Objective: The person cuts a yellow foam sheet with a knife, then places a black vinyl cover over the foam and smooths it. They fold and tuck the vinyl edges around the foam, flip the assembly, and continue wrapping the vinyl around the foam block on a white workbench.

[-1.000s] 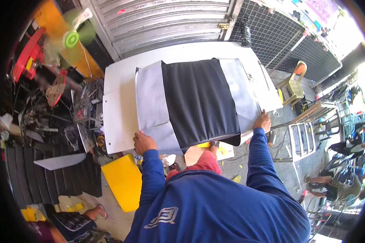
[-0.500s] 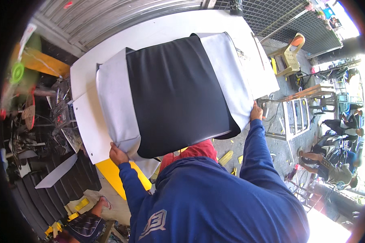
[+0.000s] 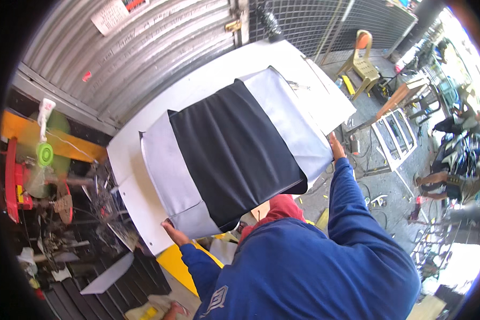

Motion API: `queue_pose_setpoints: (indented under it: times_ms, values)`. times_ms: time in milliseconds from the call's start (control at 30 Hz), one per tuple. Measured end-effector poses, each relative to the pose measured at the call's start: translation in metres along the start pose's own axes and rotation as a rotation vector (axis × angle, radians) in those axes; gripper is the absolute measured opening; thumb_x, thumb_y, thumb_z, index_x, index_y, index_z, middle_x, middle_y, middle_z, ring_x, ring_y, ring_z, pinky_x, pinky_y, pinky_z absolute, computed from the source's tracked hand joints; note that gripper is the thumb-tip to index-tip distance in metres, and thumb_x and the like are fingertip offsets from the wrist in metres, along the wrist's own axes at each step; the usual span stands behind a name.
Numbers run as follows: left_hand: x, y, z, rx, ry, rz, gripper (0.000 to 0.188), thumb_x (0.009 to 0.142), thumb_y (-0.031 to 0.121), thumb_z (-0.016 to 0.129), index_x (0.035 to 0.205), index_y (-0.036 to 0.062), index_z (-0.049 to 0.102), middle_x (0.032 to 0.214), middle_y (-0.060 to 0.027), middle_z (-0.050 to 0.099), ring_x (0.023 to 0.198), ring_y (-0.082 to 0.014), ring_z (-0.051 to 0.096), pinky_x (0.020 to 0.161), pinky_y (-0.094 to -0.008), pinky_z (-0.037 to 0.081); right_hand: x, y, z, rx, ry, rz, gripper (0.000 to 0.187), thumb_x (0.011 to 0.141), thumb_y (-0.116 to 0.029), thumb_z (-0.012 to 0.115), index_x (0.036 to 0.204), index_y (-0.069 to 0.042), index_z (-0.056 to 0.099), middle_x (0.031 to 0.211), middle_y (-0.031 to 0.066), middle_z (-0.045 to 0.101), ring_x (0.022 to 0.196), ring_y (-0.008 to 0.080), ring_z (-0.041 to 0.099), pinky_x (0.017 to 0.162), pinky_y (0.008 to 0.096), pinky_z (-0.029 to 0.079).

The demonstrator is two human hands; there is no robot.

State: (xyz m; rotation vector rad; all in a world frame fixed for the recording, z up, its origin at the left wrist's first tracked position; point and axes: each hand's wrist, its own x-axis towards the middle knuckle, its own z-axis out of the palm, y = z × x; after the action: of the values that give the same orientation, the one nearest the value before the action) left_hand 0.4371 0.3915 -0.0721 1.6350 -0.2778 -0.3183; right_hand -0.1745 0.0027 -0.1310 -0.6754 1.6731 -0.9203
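Observation:
A boxy leatherette cover [image 3: 234, 144], black in the middle with silver-grey side panels, lies on a white board-topped table [image 3: 138, 213] in front of me. Its black panel shows soft creases, and its near edge overhangs toward my body. My left hand [image 3: 177, 234] rests at the near left corner of the grey panel, fingers stretched along it. Against the right grey panel, near its front corner, my right hand [image 3: 336, 148] lies with fingers straight and pointing away from me. What is underneath the cover is hidden.
A ribbed metal shutter [image 3: 160, 48] and mesh fence stand behind the table. At the right are a beige plastic chair [image 3: 364, 66], a white metal frame [image 3: 394, 138] and people farther off. A green and white fan [image 3: 45, 154] and stacked black panels [image 3: 117, 282] are at left.
My view has turned, so the cover appears tilted and lower right. My fingers, curled on the cover's near corners before, now lie straighter against its sides.

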Motion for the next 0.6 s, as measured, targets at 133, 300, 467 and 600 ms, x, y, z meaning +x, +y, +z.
queue_pose_setpoints:
  times_ms: [133, 300, 467, 600]
  values:
    - [0.025, 0.01, -0.013, -0.02, -0.303, -0.347, 0.086, 0.098, 0.063, 0.053, 0.156, 0.0022, 0.033, 0.156, -0.0185, 0.04, 0.143, -0.0303, 0.04, 0.12, -0.0417, 0.029, -0.091, -0.008, 0.0, -0.16, -0.29, -0.23, 0.103, 0.074, -0.087, 0.06, 0.144, -0.011, 0.053, 0.133, 0.0139, 0.062, 0.111, 0.0282, 0.061, 0.093, 0.0442, 0.047]
    - [0.07, 0.048, -0.028, 0.092, -0.597, -0.362, 0.091, 0.085, 0.045, 0.082, 0.153, 0.0029, 0.038, 0.146, -0.0161, 0.051, 0.125, -0.0304, 0.058, 0.107, -0.0448, 0.046, -0.225, 0.04, -0.016, 0.002, -0.304, 0.252, 0.099, 0.077, -0.089, 0.052, 0.149, -0.02, 0.047, 0.134, 0.0116, 0.061, 0.107, 0.0325, 0.062, 0.078, 0.0527, 0.051]
    - [0.126, 0.061, 0.002, 0.292, -0.923, -0.279, 0.094, 0.083, 0.042, 0.084, 0.153, 0.0018, 0.037, 0.147, -0.016, 0.051, 0.128, -0.03, 0.056, 0.109, -0.0412, 0.044, -0.336, 0.149, -0.057, 0.421, -0.35, 0.124, 0.086, 0.095, -0.074, 0.043, 0.158, -0.016, 0.036, 0.151, 0.0112, 0.053, 0.122, 0.0294, 0.062, 0.102, 0.0476, 0.049]
    - [0.137, 0.047, 0.103, 0.582, -0.924, 0.136, 0.095, 0.077, 0.05, 0.086, 0.149, 0.0026, 0.046, 0.141, -0.0166, 0.057, 0.125, -0.0308, 0.058, 0.106, -0.0392, 0.045, -0.351, 0.204, -0.088, 0.701, -0.223, 0.315, 0.089, 0.094, -0.076, 0.045, 0.155, -0.01, 0.042, 0.148, 0.0123, 0.056, 0.127, 0.0268, 0.06, 0.107, 0.0421, 0.048]
